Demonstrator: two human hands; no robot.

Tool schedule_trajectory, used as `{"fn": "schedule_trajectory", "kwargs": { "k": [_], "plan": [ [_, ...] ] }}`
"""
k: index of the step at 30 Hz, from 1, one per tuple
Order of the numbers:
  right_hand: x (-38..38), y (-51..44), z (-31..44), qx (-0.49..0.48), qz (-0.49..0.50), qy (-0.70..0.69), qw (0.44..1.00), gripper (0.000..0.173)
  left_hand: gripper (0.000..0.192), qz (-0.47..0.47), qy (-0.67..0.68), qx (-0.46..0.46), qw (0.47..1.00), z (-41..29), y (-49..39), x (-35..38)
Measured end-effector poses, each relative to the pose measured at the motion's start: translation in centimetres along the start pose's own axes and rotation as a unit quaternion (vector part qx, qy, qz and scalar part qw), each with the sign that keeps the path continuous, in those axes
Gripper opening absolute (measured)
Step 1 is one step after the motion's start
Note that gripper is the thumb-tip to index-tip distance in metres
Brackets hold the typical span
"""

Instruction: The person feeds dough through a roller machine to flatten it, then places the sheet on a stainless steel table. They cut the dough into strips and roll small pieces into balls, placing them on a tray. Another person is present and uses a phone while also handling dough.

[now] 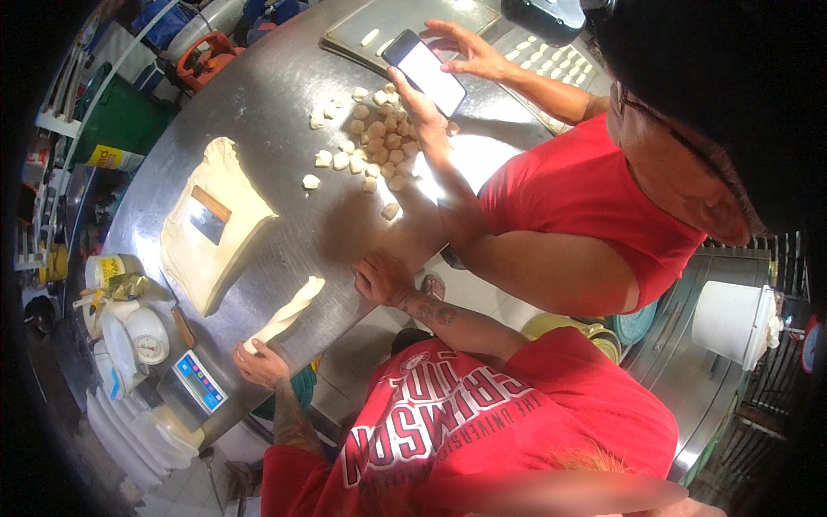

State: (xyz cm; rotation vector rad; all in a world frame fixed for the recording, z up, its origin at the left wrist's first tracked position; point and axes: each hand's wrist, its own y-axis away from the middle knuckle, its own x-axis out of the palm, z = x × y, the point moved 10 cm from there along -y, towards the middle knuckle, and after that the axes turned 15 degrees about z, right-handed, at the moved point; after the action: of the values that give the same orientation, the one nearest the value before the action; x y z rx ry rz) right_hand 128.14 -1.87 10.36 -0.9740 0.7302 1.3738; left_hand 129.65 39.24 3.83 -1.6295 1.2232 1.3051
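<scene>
My left hand grips the lower end of a long twisted strip of dough lying on the steel table. My right hand, its fingers curled, is at the table's near edge; its underside is hidden, so whether it holds anything is unclear. Up and left of the strip lies a large flat sheet of dough with a wood-handled bench scraper on it. Many small dough pieces are gathered farther back, some in shadow.
On the right, a person in red holds a smartphone over the table. Behind are trays with shaped dough pieces. A digital scale, a dial scale, a knife and tubs crowd the left end.
</scene>
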Motion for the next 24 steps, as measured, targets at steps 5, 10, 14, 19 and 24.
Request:
{"fn": "schedule_trajectory", "kwargs": {
  "k": [5,10,14,19,24],
  "plan": [
    [-0.33,-0.21,-0.01,-0.01,-0.012,-0.026,1.0,0.015,0.054,-0.018,0.003,0.027,0.999,-0.1,-0.06,-0.08],
    [-0.63,-0.01,0.13,-0.006,-0.026,-0.01,1.0,0.015,0.054,0.004,0.004,0.012,1.0,0.12,-0.16,0.25],
    [-0.5,0.15,0.03,-0.01,-0.028,-0.018,0.999,0.016,0.055,0.005,0.012,0.006,1.0,-0.07,0.0,0.04],
    [-0.26,0.08,-0.08,-0.023,-0.029,-0.01,0.999,0.019,0.054,0.011,0.013,0.0,1.0,-0.28,0.08,-0.04],
    [-0.81,0.19,0.24,-0.039,-0.047,-0.011,0.998,0.022,0.054,0.016,0.012,0.002,1.0,-0.34,0.0,-0.02]
  ]
}}
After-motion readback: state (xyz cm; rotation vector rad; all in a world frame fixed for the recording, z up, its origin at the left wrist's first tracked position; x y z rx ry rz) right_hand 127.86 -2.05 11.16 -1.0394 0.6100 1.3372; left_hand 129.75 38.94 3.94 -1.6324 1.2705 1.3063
